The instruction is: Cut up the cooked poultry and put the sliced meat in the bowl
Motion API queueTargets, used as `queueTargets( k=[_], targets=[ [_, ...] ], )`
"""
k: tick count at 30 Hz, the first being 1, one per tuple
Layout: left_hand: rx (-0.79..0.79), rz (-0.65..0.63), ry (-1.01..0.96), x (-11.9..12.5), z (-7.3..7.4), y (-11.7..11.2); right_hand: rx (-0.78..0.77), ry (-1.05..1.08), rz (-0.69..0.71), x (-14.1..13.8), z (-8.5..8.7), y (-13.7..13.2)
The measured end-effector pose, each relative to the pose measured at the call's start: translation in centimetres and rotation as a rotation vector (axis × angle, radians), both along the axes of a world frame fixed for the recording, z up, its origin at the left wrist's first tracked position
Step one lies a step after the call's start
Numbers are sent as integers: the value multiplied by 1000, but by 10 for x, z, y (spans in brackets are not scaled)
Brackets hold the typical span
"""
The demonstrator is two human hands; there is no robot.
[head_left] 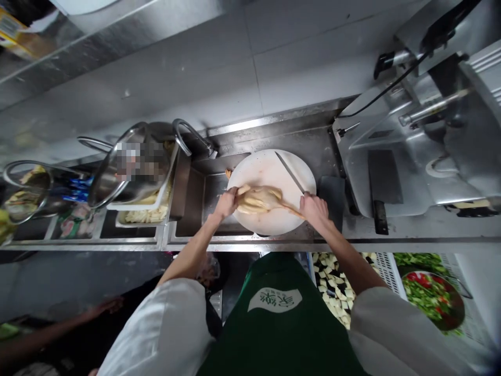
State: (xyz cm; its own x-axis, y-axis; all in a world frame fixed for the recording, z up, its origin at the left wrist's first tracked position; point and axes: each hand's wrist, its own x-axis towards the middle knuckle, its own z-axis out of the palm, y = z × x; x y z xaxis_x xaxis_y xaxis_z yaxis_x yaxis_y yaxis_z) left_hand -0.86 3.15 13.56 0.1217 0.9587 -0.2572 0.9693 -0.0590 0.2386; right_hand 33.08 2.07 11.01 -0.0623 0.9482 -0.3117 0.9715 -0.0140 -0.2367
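Note:
A plucked pale-yellow whole bird (261, 199), its kind uncertain, lies across a round white cutting board (270, 227). My left hand (227, 202) is closed around the bird's left end. On the board's right side, my right hand (314, 209) grips a knife (288, 171) by its handle, and the narrow blade points away from me to the upper left, resting over the board apart from the bird. The bird's thin orange-tipped end reaches toward my right hand; whether they touch is hard to tell.
The board overhangs a steel sink (194, 190) with a tap (193, 134). A cleaver (379, 188) lies at a slicing machine (422, 146) on the right. Left stands a large steel bowl (133, 167). Below are cut pale vegetables (332, 292) and a bowl of greens (428, 297). Another person's arm (86, 316) shows lower left.

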Motion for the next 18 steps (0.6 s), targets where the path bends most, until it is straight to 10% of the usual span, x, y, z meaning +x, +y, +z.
queueTargets(
  k=[9, 14, 18],
  targets=[
    [318, 310, -485, -7, -36, -73, 76, -48, 263, -16, -36, 48],
    [311, 392, -709, -25, -42, -73, 187, 84, 305, -70, -8, 39],
    [303, 427, -755, -29, -46, -70, -45, 383, 448, -146, 12, 40]
  ],
)
